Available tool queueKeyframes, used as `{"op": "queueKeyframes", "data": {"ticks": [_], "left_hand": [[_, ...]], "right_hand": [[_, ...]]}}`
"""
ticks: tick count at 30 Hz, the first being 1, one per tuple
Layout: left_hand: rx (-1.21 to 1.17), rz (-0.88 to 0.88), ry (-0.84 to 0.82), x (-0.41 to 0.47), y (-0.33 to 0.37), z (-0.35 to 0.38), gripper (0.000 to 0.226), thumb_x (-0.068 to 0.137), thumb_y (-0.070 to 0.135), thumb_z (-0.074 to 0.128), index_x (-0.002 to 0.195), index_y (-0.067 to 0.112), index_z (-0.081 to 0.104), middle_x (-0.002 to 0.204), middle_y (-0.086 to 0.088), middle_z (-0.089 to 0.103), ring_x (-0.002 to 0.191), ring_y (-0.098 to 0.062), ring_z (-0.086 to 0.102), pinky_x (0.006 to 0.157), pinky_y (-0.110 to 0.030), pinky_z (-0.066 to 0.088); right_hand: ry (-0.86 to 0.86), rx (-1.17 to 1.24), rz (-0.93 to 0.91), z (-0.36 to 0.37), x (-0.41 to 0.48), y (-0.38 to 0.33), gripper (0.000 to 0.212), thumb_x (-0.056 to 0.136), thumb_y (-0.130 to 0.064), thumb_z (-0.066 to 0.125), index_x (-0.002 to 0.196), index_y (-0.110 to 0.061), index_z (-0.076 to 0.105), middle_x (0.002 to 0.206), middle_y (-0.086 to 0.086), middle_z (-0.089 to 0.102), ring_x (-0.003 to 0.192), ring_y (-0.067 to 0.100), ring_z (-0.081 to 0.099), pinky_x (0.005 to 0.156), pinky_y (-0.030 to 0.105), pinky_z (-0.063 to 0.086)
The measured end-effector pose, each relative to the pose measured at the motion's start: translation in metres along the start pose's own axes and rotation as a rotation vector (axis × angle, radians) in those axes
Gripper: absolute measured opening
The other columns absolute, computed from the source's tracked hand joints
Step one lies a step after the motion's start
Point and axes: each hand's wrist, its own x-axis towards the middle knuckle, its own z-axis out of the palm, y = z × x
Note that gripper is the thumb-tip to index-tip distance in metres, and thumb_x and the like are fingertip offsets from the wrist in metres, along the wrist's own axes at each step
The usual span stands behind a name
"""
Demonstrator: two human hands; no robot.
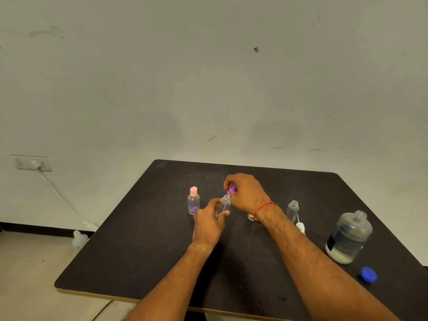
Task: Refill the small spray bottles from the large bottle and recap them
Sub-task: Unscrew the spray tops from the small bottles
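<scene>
Two hands met over the dark table (143, 251). My left hand (208, 224) was curled around a small clear spray bottle (225, 205), thumb and fingers narrowed on its body, its threaded neck open at the top. My right hand (246, 193) pinched a purple spray cap (232, 189) just above that neck, and the cap's thin tube ran down into the bottle. A red thread (264, 210) circled my right wrist. Left of my left fingers stood a capped bottle with a pink lid (193, 201). Right of my right wrist stood another uncapped small bottle (292, 209), with a white spray head (300, 227) lying beside it. Farther right stood the large bottle (349, 237), open, and its blue cap (368, 275) lay nearer me.
</scene>
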Motion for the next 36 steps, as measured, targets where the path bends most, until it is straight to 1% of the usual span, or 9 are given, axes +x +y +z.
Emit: {"op": "queueKeyframes", "data": {"ticks": [5,8,12,17,22,24,28,32,36], "left_hand": [[-0.004,-0.04,0.018,0.002,-0.004,0.0,0.036,0.093,0.022,0.075,0.127,0.014,0.065,0.125,-0.006,0.072,0.118,-0.02,0.067,0.09,-0.018,0.045],[-0.002,-0.071,0.021,0.007,-0.007,0.0,0.035,0.094,0.025,0.074,0.126,0.015,0.064,0.122,-0.005,0.073,0.115,-0.02,0.068,0.09,-0.02,0.046],[0.01,-0.098,-0.005,0.016,-0.01,0.004,0.035,0.095,0.028,0.072,0.125,0.014,0.061,0.121,-0.006,0.072,0.113,-0.022,0.068,0.095,-0.031,0.054],[0.01,-0.094,-0.03,0.024,-0.012,0.01,0.03,0.097,0.024,0.07,0.122,0.012,0.059,0.119,-0.007,0.073,0.111,-0.021,0.07,0.091,-0.028,0.054],[0.013,-0.11,-0.077,0.029,-0.018,0.013,0.023,0.097,0.022,0.068,0.116,0.018,0.056,0.117,-0.005,0.073,0.101,-0.021,0.07,0.085,-0.044,0.061],[0.01,-0.121,-0.085,0.03,-0.019,0.014,0.021,0.097,0.02,0.068,0.115,0.019,0.056,0.118,-0.003,0.072,0.103,-0.021,0.07,0.085,-0.045,0.061],[0.003,-0.137,-0.093,0.032,-0.023,0.019,0.022,0.097,0.022,0.069,0.114,0.023,0.056,0.115,-0.002,0.073,0.101,-0.02,0.07,0.081,-0.048,0.062],[-0.017,-0.143,-0.095,0.035,-0.023,0.022,0.021,0.098,0.019,0.068,0.112,0.024,0.053,0.115,-0.001,0.073,0.102,-0.021,0.07,0.082,-0.047,0.062],[-0.037,-0.15,-0.1,0.037,-0.024,0.023,0.022,0.098,0.018,0.068,0.115,0.022,0.054,0.113,-0.001,0.073,0.101,-0.023,0.071,0.083,-0.046,0.062]], "right_hand": [[0.1,0.019,0.021,-0.018,-0.003,0.006,0.02,0.08,-0.005,0.066,0.095,-0.019,0.068,0.1,0.0,0.067,0.092,0.017,0.061,0.086,0.035,0.054],[0.212,0.064,0.048,-0.022,-0.01,0.014,0.016,0.081,-0.009,0.067,0.094,-0.018,0.067,0.094,-0.001,0.068,0.087,0.016,0.062,0.081,0.032,0.055],[0.374,0.123,0.102,-0.011,-0.022,0.025,0.009,0.082,-0.017,0.07,0.087,-0.02,0.063,0.083,-0.005,0.065,0.076,0.011,0.06,0.07,0.025,0.052],[0.519,0.274,0.25,0.036,-0.035,0.037,0.016,0.081,-0.025,0.073,0.074,-0.022,0.058,0.066,-0.009,0.061,0.061,0.006,0.06,0.06,0.023,0.051],[0.525,0.331,0.371,0.085,-0.043,0.047,0.022,0.08,-0.025,0.072,0.069,-0.023,0.054,0.063,-0.008,0.061,0.057,0.006,0.058,0.056,0.016,0.045],[0.505,0.334,0.416,0.099,-0.044,0.05,0.021,0.08,-0.023,0.072,0.069,-0.021,0.054,0.062,-0.007,0.061,0.056,0.007,0.058,0.056,0.014,0.042],[0.463,0.349,0.484,0.117,-0.043,0.052,0.025,0.081,-0.023,0.072,0.067,-0.02,0.052,0.062,-0.006,0.062,0.058,0.01,0.06,0.06,0.028,0.052],[0.414,0.32,0.516,0.122,-0.041,0.052,0.028,0.084,-0.024,0.071,0.067,-0.024,0.049,0.067,-0.005,0.062,0.06,0.007,0.058,0.055,0.02,0.041],[0.369,0.277,0.535,0.124,-0.034,0.051,0.02,0.085,-0.025,0.065,0.072,-0.021,0.051,0.07,-0.002,0.06,0.06,0.013,0.055,0.057,0.023,0.038]]}}
